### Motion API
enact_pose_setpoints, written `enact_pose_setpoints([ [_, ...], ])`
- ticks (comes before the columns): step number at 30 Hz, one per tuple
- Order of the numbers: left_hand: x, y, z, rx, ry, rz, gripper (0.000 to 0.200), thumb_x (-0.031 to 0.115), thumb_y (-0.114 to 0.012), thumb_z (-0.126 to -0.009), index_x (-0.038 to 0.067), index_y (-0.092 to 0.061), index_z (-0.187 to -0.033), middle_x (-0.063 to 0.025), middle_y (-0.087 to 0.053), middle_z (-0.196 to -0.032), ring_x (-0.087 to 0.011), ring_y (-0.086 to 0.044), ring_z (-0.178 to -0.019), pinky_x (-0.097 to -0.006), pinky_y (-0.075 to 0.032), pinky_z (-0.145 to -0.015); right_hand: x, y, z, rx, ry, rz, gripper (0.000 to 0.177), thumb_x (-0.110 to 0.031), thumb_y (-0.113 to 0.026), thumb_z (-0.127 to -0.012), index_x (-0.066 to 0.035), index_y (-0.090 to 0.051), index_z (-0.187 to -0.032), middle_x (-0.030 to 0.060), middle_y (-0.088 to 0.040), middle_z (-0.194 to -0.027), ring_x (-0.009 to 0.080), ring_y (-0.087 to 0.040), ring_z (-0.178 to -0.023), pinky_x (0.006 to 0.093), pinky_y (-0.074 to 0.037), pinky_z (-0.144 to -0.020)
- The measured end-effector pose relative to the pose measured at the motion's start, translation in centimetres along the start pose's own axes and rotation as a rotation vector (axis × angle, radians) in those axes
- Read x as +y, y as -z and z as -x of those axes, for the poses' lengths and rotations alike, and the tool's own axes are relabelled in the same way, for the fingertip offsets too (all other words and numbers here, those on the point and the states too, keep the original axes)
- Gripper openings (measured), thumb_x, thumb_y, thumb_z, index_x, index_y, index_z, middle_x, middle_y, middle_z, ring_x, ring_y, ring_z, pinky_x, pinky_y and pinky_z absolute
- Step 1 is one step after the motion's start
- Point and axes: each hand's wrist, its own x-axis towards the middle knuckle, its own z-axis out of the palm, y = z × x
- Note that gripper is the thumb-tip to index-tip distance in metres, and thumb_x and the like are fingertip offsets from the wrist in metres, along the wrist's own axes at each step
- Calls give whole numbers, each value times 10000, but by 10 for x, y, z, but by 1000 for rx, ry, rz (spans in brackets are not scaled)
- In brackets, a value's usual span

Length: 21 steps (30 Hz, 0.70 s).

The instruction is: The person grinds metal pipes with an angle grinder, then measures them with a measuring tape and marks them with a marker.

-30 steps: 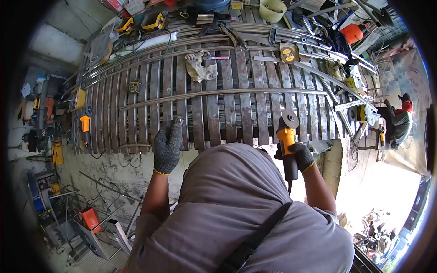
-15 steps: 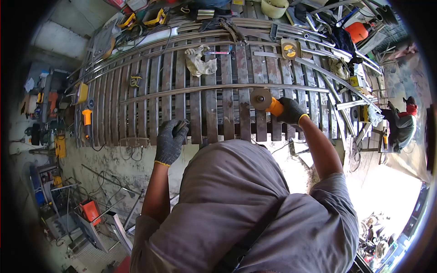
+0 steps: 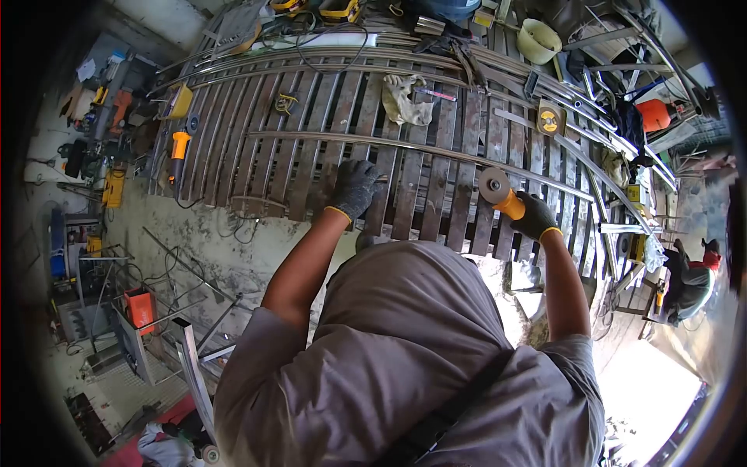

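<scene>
My gloved left hand (image 3: 355, 191) is closed over the front slats of the slatted metal bench (image 3: 233, 167). A short metal piece (image 3: 381, 179) sticks out from its fingers, mostly hidden by the glove. Wrapped round an orange angle grinder (image 3: 510, 204), my gloved right hand (image 3: 534, 217) is near the bench's front edge. The grinder's round disc (image 3: 494, 185) faces up, just in front of a long thin metal bar (image 3: 436, 150) lying across the slats. Beyond this bar lie a crumpled cloth glove (image 3: 406, 101) and a red and white marker-like stick (image 3: 437, 95).
A second orange grinder (image 3: 180, 146) rests at the bench's left end. Toward the right are a yellow disc in a holder (image 3: 548, 119), metal tubes (image 3: 615, 194) and a seated person (image 3: 689, 284). Another person (image 3: 167, 447) is low at the left, near metal frames (image 3: 140, 342).
The view has turned, shifting the bench in the frame. My left hand has moved forward over the slats and closer to the long bar. My right hand still holds the grinder.
</scene>
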Motion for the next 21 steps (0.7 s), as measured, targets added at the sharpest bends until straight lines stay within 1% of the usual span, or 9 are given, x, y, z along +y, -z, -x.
enact_pose_setpoints([
  [2, -8, -9, -1, -11, -10, 11, 296, 363, -773, -953, 187, -781, -1191, -81, -687, -1199, -335, -601, -1169, -490, -444, -1083, 1, 5, 10, 29, -33, 56, 844, -286, -944, -706, -62, -648, -1464, 241, -746, -1320, 444, -705, -1243, 509, -571, -1086],
  [3, -11, -12, 0, -18, -15, 16, 306, 378, -770, -955, 193, -781, -1199, -78, -686, -1202, -330, -597, -1182, -489, -439, -1094, -5, 15, 13, -23, -122, 16, 972, -271, -977, -671, -42, -595, -1535, 231, -689, -1442, 436, -653, -1338, 481, -529, -1165],
  [6, -17, -5, 0, -81, -16, 96, 422, 320, -829, -885, 200, -758, -1283, -80, -678, -1307, -344, -578, -1249, -495, -429, -1139, -36, 45, 39, 101, -174, 52, 959, -245, -989, -666, -49, -609, -1524, 243, -687, -1427, 434, -636, -1355, 482, -527, -1160],
  [10, -26, 7, -1, -24, -62, 160, 470, 359, -852, -876, 185, -747, -1299, -82, -669, -1332, -343, -584, -1268, -509, -426, -1151, -70, 74, 72, 256, -205, 75, 794, -264, -974, -711, -19, -677, -1405, 247, -691, -1351, 429, -667, -1274, 513, -558, -1069],
  [11, -29, 9, -1, -9, -67, 174, 499, 371, -861, -870, 174, -738, -1312, -90, -667, -1340, -345, -585, -1276, -511, -424, -1158, -77, 75, 78, 362, -152, 114, 754, -253, -958, -736, -12, -676, -1392, 247, -689, -1338, 432, -666, -1266, 519, -553, -1067],
  [16, -33, 38, 4, -8, -100, 186, 680, 420, -894, -844, 120, -674, -1413, -157, -620, -1490, -381, -535, -1429, -522, -377, -1243, -151, 69, 92, 610, -54, 15, 539, -103, -850, -825, -19, -696, -1335, 218, -710, -1305, 434, -688, -1212, 502, -558, -1053],
  [18, -36, 43, 9, -46, -115, 157, 734, 436, -895, -843, 101, -650, -1448, -176, -584, -1562, -404, -491, -1503, -551, -335, -1287, -181, 50, 90, 541, -16, -184, 456, -104, -831, -853, -21, -720, -1288, 206, -746, -1210, 394, -734, -1110, 477, -593, -982],
  [20, -41, 42, 13, -89, -120, 225, 743, 451, -886, -855, 93, -646, -1460, -181, -558, -1600, -417, -460, -1536, -595, -285, -1309, -204, 19, 88, 351, -120, -482, 360, -113, -815, -884, -33, -749, -1229, 178, -776, -1073, 356, -767, -989, 443, -615, -884],
  [21, -44, 42, 14, -111, -121, 259, 748, 458, -882, -861, 89, -644, -1466, -184, -544, -1619, -424, -445, -1552, -618, -260, -1320, -213, 7, 83, 283, -109, -414, 297, -138, -813, -904, -42, -769, -1181, 148, -789, -994, 314, -777, -921, 415, -615, -828],
])
